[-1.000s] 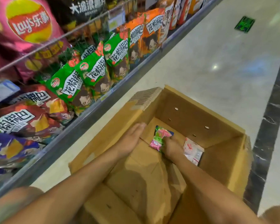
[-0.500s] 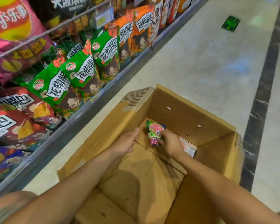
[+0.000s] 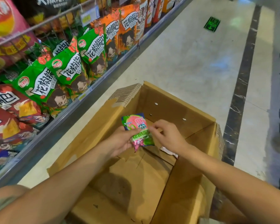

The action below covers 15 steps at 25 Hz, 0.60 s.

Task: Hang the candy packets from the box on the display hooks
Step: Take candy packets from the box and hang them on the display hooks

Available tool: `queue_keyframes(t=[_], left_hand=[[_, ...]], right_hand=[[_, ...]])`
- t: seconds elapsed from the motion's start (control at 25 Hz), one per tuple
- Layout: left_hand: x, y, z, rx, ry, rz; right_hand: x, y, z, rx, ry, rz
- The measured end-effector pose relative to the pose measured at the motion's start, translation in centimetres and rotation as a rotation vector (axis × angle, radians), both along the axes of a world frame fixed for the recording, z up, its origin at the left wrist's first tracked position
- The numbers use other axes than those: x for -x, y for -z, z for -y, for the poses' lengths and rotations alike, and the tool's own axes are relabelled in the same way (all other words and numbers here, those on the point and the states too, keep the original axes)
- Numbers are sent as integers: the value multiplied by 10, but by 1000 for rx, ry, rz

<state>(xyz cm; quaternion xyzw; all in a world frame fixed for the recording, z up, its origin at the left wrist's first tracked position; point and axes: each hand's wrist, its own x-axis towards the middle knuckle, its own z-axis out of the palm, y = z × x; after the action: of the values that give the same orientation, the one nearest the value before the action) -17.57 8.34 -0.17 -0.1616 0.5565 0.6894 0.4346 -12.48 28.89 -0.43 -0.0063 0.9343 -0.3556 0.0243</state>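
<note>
Fingers (image 3: 133,130) of the left hand (image 3: 120,141) grip a packet (image 3: 135,124) above the box (image 3: 176,98), the right hand (image 3: 168,136) pinching its edge; a second packet (image 3: 167,150) lies inside, so hanging both appears yet to be done.

Grn snack bags (image 3: 66,70) on shelf (image 3: 68,118); floor sticker (image 3: 212,24).

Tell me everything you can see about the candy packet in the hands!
The packet is a shiny plastic pouch, green with a pink fruit picture, lettering, and pink candies showing at the bottom. It looks crinkled, roughly upright, front to the camera, held over the open box. The left hand grips its lower left side; fingers of the right hand pinch its right edge.
</note>
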Motion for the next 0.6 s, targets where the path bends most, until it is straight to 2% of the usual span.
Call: queue_keyframes(t=[0.04, 0.12, 0.2, 0.32, 0.36, 0.48, 0.6], left_hand=[[1, 0, 3, 25, -12, 2], [3, -2, 9, 61, 12, -6], [4, -5, 14, 75, 36, -39], [5, -5, 17, 54, 47, -112], [6, -7, 18, 51, 32, -131], [8, -8, 22, 79, -13, -189], [12, -7, 26, 96, 7, -239]], right_hand=[[9, 5, -8, 4, 132, 43], [27, 25, -33, -102, 290, 276], [33, 53, -50, -335, 268, 610], [21, 94, -60, -604, 116, 877], [16, 102, -59, -615, 108, 915], [0, 131, -57, -488, 292, 957], [-9, 150, -49, -548, 369, 877]])
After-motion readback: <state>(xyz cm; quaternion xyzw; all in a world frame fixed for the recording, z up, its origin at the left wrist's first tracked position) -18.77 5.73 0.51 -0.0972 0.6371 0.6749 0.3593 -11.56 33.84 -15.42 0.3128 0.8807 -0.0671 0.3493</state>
